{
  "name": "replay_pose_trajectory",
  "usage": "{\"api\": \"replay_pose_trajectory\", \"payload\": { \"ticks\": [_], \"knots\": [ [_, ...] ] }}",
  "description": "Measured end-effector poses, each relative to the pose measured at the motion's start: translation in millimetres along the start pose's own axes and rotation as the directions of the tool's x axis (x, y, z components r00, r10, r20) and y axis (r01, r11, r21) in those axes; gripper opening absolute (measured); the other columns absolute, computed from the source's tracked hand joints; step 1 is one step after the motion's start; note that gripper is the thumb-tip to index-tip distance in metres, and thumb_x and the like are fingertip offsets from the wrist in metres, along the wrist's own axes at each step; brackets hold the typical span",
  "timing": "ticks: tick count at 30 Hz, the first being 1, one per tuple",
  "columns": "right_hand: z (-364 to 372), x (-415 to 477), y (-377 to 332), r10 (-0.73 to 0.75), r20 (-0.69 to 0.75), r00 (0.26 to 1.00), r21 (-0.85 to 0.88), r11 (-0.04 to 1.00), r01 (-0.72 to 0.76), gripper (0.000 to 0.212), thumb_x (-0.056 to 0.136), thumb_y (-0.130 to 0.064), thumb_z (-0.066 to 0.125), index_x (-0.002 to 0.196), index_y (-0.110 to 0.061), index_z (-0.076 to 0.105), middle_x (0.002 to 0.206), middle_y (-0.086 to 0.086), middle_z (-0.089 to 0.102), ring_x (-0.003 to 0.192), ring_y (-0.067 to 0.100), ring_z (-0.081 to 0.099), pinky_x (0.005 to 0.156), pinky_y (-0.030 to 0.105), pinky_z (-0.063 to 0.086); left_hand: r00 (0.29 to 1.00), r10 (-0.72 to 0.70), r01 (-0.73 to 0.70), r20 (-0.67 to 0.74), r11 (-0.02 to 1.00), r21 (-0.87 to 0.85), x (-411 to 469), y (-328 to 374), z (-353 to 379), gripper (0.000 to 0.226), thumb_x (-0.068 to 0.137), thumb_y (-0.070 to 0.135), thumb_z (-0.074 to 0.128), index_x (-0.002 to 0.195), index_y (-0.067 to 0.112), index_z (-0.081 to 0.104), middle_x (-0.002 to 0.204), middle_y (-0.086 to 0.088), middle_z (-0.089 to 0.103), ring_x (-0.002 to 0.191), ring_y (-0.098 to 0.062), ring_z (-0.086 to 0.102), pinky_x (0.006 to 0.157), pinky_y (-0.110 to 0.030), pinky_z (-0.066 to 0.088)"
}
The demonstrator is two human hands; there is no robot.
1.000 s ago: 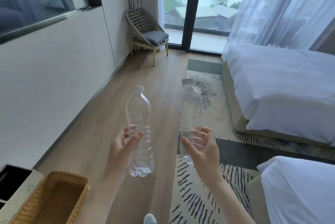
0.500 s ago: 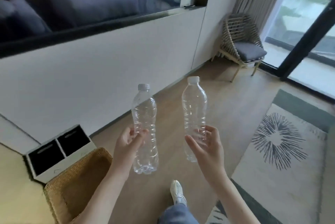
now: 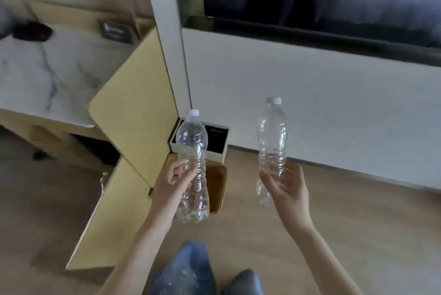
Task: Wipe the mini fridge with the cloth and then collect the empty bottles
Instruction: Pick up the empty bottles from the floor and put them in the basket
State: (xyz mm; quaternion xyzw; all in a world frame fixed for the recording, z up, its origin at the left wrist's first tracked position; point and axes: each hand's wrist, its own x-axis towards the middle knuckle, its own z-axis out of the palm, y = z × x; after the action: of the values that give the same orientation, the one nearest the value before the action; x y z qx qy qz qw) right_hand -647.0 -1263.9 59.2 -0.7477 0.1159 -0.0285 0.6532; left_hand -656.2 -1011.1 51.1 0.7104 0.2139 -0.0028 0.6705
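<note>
Left hand (image 3: pixel 175 181) grasps left bottle (image 3: pixel 193 142), right hand (image 3: pixel 286 186) right bottle (image 3: pixel 272 132); wicker basket (image 3: pixel 216 183) beyond left fingers (image 3: pixel 189 172), seemingly empty; floor (image 3: pixel 358 211) open rightward.

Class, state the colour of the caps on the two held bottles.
White. The head view shows it: the left bottle cap and the right bottle cap.

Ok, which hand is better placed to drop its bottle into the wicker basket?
Probably left. The left hand holds the left bottle in front of the wicker basket; the right hand holds the right bottle off to the side, over bare floor.
</note>
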Motion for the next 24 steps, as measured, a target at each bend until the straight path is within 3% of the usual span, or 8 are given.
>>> {"api": "replay_pose_trajectory", "payload": {
  "ticks": [4, 7, 11, 15, 22, 24],
  "knots": [
    [51, 28, 9, 0.028, 0.128, 0.991, 0.018, 0.999, -0.03, 0.037, 0.081, -0.035, 0.081, 0.11, -0.033, 0.058, 0.106, -0.014, 0.071, 0.093, 0.001, 0.071, 0.068, 0.013, 0.054, 0.988, -0.014, 0.022, -0.155, 0.998, 0.051, 29, -8, -42, 0.051, 0.058, 0.07, 0.069, 0.102, 0.044, 0.066, 0.113, 0.009, 0.068, 0.086, 0.009, 0.066, 0.064, -0.008, 0.048],
    [99, 47, 24, 0.058, 0.163, 0.985, 0.016, 0.998, -0.061, 0.034, 0.082, -0.029, 0.081, 0.108, -0.031, 0.059, 0.1, -0.022, 0.069, 0.086, -0.004, 0.07, 0.065, 0.007, 0.05, 0.981, -0.066, 0.076, -0.185, 0.996, 0.047, 64, -15, -72, 0.054, 0.056, 0.071, 0.07, 0.103, 0.042, 0.065, 0.11, 0.006, 0.069, 0.085, 0.005, 0.068, 0.066, -0.013, 0.047],
    [170, 70, 49, 0.131, 0.147, 0.98, 0.018, 0.991, -0.135, 0.033, 0.082, -0.029, 0.08, 0.108, -0.03, 0.059, 0.096, -0.018, 0.071, 0.08, 0.001, 0.071, 0.062, 0.012, 0.053, 0.985, -0.114, 0.124, -0.127, 0.99, 0.072, 130, -29, -105, 0.057, 0.061, 0.067, 0.07, 0.11, 0.038, 0.063, 0.11, 0.009, 0.068, 0.097, -0.005, 0.067, 0.075, -0.023, 0.045],
    [236, 96, 73, 0.239, 0.084, 0.968, 0.049, 0.969, -0.243, 0.031, 0.083, -0.028, 0.08, 0.108, -0.025, 0.061, 0.093, -0.008, 0.074, 0.076, 0.011, 0.074, 0.06, 0.018, 0.056, 0.986, -0.164, 0.166, -0.023, 0.972, 0.17, 206, -41, -126, 0.061, 0.061, 0.07, 0.068, 0.112, 0.037, 0.062, 0.107, 0.023, 0.059, 0.104, 0.004, 0.057, 0.075, -0.02, 0.04],
    [311, 152, 149, 0.426, 0.049, 0.903, 0.085, 0.899, -0.429, 0.039, 0.083, -0.028, 0.08, 0.115, -0.014, 0.061, 0.098, 0.008, 0.076, 0.081, 0.028, 0.076, 0.069, 0.04, 0.064, 0.956, -0.278, 0.24, 0.091, 0.923, 0.3, 323, -112, -121, 0.046, 0.076, 0.062, 0.072, 0.114, 0.04, 0.058, 0.111, 0.019, 0.059, 0.1, 0.002, 0.058, 0.072, -0.018, 0.041],
    [322, 165, 184, 0.476, 0.042, 0.878, 0.075, 0.875, -0.478, 0.044, 0.081, -0.028, 0.081, 0.117, -0.013, 0.061, 0.098, 0.009, 0.076, 0.082, 0.028, 0.076, 0.07, 0.039, 0.063, 0.94, -0.326, 0.28, 0.104, 0.907, 0.314, 351, -145, -111, 0.044, 0.079, 0.058, 0.074, 0.114, 0.04, 0.056, 0.114, 0.016, 0.06, 0.102, 0.0, 0.059, 0.073, -0.019, 0.043]
  ]
}}
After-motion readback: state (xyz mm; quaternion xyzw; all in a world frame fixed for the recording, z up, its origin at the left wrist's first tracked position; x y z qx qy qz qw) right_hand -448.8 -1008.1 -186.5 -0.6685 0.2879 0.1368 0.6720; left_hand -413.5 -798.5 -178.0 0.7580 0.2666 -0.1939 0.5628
